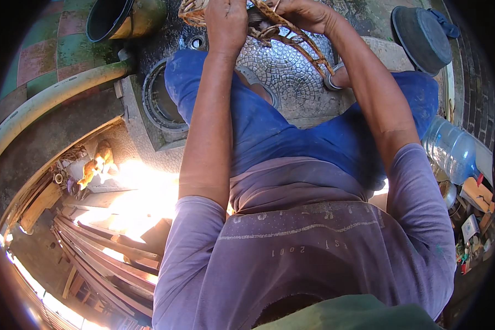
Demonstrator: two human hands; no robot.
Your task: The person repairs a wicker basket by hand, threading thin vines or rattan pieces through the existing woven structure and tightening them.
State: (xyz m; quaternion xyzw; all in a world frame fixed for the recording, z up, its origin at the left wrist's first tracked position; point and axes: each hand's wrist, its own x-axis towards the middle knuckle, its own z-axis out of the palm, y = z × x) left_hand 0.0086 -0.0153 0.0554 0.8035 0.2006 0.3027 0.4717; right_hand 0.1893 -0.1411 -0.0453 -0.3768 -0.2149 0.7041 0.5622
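A rusty, twisted metal frame (291, 38) with thin bars is at the top of the head view, held over the wet patterned floor (275, 82) between my knees. My left hand (226, 21) is closed at its upper left part, fingers partly out of the picture. My right hand (300, 12) is closed on the frame's upper right, near a long bar that slants down to my right foot (336, 76). Something dark inside the frame is too obscured to make out.
A dark bucket (125, 17), a pale pipe (60, 99) and a round drain rim (148, 104) are at left. A dark tub (421, 41), a blue water jug (450, 148) and clutter lie at right. Wooden planks (102, 258) and a small animal (99, 165) are lower left.
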